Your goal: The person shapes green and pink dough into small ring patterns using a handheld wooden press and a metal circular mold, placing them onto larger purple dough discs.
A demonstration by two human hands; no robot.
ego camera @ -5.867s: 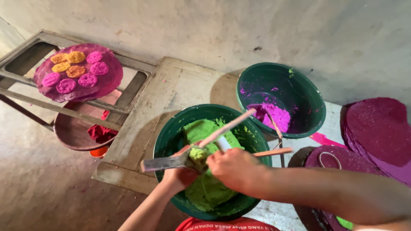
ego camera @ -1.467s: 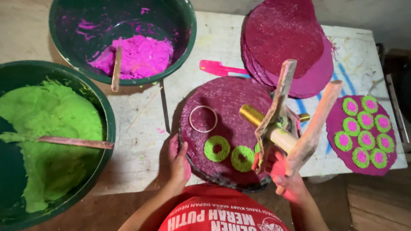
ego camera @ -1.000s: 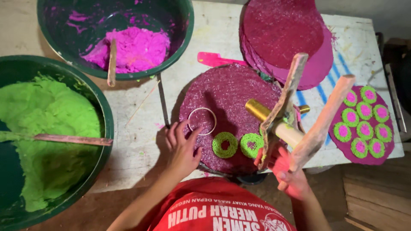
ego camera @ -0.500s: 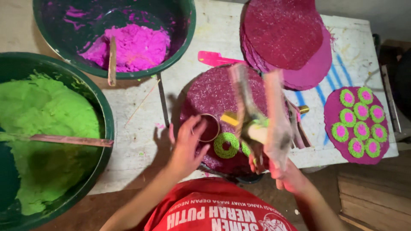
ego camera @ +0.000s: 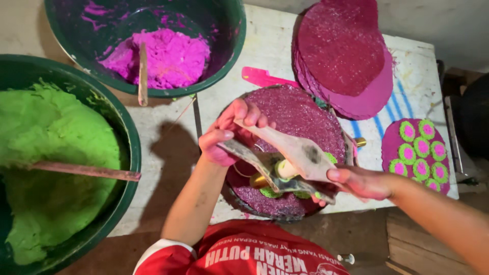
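Left hand [ego camera: 232,133] has risen, gripping the wooden press [ego camera: 285,158] (right hand [ego camera: 359,182] too).

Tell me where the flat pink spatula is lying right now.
In the head view, the pink spatula lies on the white table, between the bowl of pink dough and the stack of maroon trays.

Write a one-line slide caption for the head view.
Both hands, left hand and right hand, grip a wooden press over a glittery purple disc, beside tubs of green dough and pink dough.
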